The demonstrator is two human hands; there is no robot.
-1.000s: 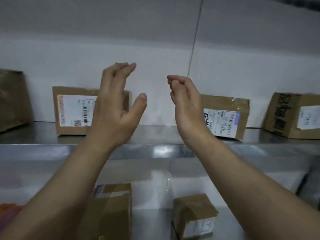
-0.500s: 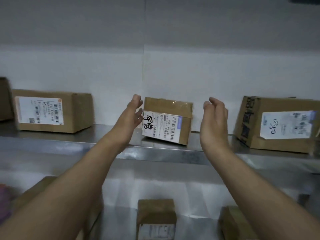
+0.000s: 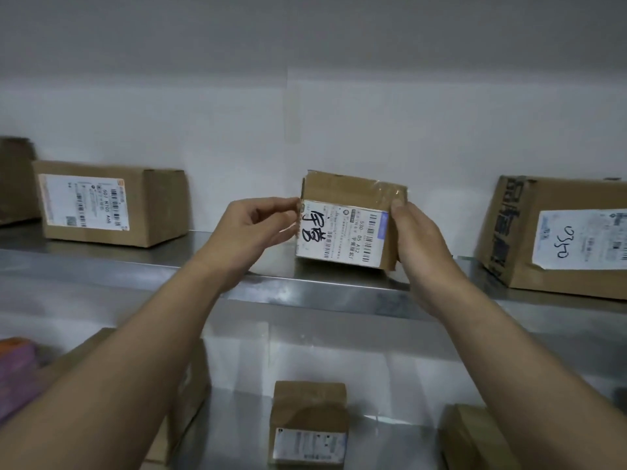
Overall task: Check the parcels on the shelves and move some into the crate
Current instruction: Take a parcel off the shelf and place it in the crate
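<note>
Two bare hands meet on one small cardboard parcel that sits on the upper metal shelf, near the middle of the view and tipped a little so its labelled face looks toward the camera. Its white shipping label carries barcodes and large black handwritten characters at the left end, and clear tape runs across the top flaps. The left hand has its grip pinching the parcel's upper left corner, thumb and fingertips drawn together at the edge of the label. The right hand has its grip wrapped around the right side of the parcel, thumb on the front upper corner and the rest of the fingers hidden behind the box. Whether the parcel's base rests fully on the shelf cannot be told. To the left on the same shelf, well apart, stands a wider brown box with a white label facing forward, and a darker box is cut off at the left edge. To the right stands a large box with dark printing on its side and a label with handwritten digits. On the lower shelf, near the camera, a small upright box stands between the forearms, another box at the lower right, and one more box mostly hidden behind the left forearm.
</note>
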